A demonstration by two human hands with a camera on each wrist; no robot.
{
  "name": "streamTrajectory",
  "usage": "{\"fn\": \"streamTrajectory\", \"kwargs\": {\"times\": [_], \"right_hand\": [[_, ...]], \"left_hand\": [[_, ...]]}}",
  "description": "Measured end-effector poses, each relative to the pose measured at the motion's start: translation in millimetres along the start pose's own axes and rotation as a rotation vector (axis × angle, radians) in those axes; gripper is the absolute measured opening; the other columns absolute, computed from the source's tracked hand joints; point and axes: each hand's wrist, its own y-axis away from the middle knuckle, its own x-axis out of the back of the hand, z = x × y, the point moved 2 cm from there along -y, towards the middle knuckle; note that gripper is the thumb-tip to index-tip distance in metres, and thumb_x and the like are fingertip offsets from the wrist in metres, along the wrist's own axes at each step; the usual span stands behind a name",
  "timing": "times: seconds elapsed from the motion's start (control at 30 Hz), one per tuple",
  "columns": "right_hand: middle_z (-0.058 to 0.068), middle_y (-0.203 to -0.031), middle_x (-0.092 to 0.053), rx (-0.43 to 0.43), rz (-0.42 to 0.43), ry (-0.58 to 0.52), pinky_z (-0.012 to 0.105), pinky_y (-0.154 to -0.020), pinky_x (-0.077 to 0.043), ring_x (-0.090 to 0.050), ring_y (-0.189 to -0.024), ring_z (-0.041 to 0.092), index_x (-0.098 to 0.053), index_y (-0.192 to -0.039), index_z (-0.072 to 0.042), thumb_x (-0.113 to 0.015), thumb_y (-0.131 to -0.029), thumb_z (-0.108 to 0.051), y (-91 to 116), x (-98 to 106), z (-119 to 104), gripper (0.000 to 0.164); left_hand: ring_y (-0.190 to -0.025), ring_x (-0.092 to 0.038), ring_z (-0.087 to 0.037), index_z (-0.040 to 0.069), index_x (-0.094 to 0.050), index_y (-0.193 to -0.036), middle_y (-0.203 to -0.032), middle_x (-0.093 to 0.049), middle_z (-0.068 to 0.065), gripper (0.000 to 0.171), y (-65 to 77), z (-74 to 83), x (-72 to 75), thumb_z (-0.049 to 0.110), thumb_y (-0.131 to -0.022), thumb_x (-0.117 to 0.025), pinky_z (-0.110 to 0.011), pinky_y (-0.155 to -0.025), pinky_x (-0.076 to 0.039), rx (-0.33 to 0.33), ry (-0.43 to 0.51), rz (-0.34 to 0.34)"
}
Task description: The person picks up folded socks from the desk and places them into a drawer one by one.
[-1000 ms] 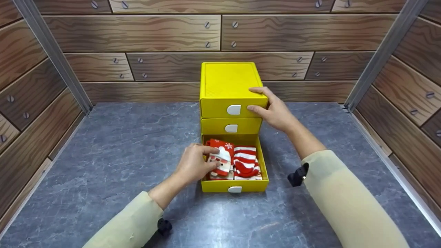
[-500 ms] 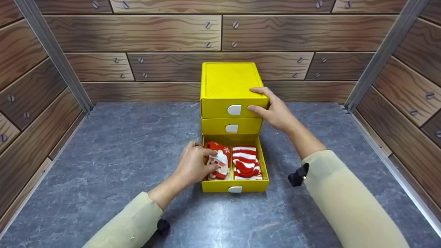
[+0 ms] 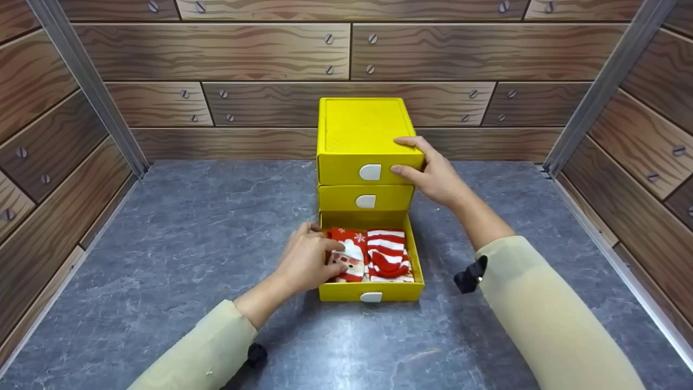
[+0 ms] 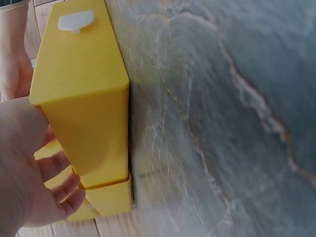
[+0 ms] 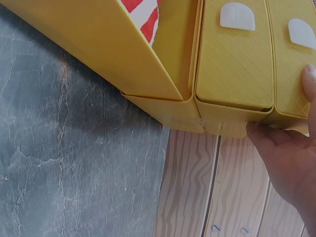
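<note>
A yellow drawer cabinet (image 3: pixel 363 127) stands with its bottom drawer (image 3: pixel 398 291) pulled out. Inside, a red sock with a Santa face (image 3: pixel 353 253) lies folded on the left, beside a red-and-white striped sock (image 3: pixel 386 250). My left hand (image 3: pixel 306 260) reaches over the drawer's left wall, thumb and forefinger spread apart on the Santa sock. Its other fingers (image 4: pixel 66 190) hang loosely outside the wall in the left wrist view. My right hand (image 3: pixel 437 176) grips the cabinet's upper right corner, thumb on the top drawer's front and fingers on the top and side.
The two upper drawers are closed, each with a white handle (image 3: pixel 370 171). The cabinet stands on a grey marbled tabletop (image 3: pixel 216 216), near a wood-patterned back wall (image 3: pixel 260 105). Similar panels rise at left and right.
The Santa sock, held higher a second ago, shifted left, then back right, and now lies flatter in the drawer. My left thumb and forefinger have eased off it. The right hand keeps its place.
</note>
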Motion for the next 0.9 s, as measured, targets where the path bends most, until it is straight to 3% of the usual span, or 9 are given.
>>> {"fn": "streamTrajectory", "kwargs": {"times": [0.17,0.5,0.7,0.9], "right_hand": [[0.016,-0.144,-0.051,-0.010,-0.001,-0.001,0.043,-0.098,-0.052,-0.058,-0.119,0.029,-0.044,-0.159,-0.025,-0.071,-0.104,-0.034,0.3,-0.1,0.3,0.062],[0.016,-0.144,-0.051,-0.006,0.011,-0.007,0.043,-0.097,-0.052,-0.058,-0.118,0.030,-0.045,-0.157,-0.024,-0.072,-0.104,-0.032,0.6,-0.4,-1.4,0.061],[0.017,-0.144,-0.052,-0.017,0.004,0.003,0.046,-0.099,-0.052,-0.058,-0.120,0.030,-0.044,-0.158,-0.025,-0.072,-0.103,-0.034,0.1,-0.4,-0.5,0.062],[0.017,-0.143,-0.052,-0.005,0.011,0.004,0.045,-0.097,-0.052,-0.058,-0.118,0.031,-0.045,-0.157,-0.024,-0.073,-0.103,-0.032,-0.3,0.2,-1.4,0.061]], "left_hand": [[-0.120,-0.057,-0.037,0.014,-0.084,-0.112,-0.109,-0.080,-0.004,0.026,2.4,1.2,3.3,0.027,-0.089,-0.087,-0.057,-0.106,-0.042,0.005,0.046,0.007],[-0.112,-0.062,-0.037,0.009,-0.083,-0.115,-0.109,-0.080,-0.006,0.030,5.9,5.6,21.4,0.023,-0.089,-0.088,-0.055,-0.098,-0.049,0.019,0.102,0.072],[-0.110,-0.067,-0.034,0.007,-0.082,-0.117,-0.111,-0.079,-0.008,0.032,14.0,13.9,37.1,0.021,-0.089,-0.089,-0.053,-0.097,-0.053,0.005,0.187,0.116],[-0.103,-0.072,-0.026,0.009,-0.080,-0.123,-0.117,-0.078,-0.006,0.033,26.0,29.1,44.5,0.020,-0.092,-0.086,-0.041,-0.087,-0.057,0.004,0.318,0.087]]}}
